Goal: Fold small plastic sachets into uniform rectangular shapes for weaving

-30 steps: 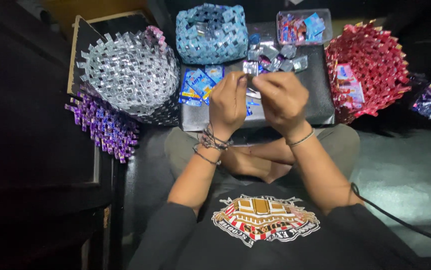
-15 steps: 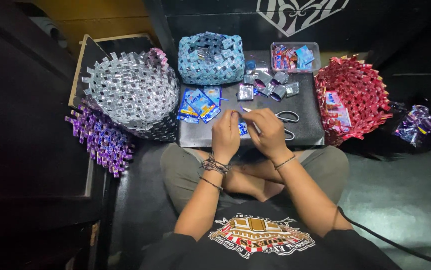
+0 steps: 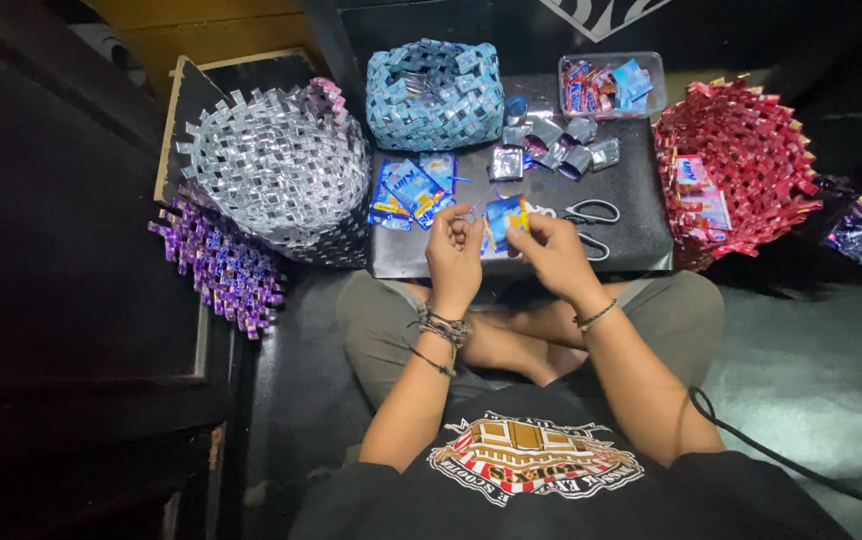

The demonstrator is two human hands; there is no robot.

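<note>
While both hands worked at the surface's [image 3: 641,190] near edge, left hand [image 3: 454,248] and right hand [image 3: 551,252] pinched a blue wrapper [image 3: 503,217], probably folding it; creases needed firm, even fingertip pressure.

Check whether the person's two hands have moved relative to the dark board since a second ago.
Yes. Both hands, left hand and right hand, have drawn back from the middle of the dark board to its near edge, beside the metal scissors.

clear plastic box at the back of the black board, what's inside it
The clear plastic box holds a loose pile of red and blue wrappers. Whatever lies beneath the top pieces is covered, so a count isn't possible.
</note>
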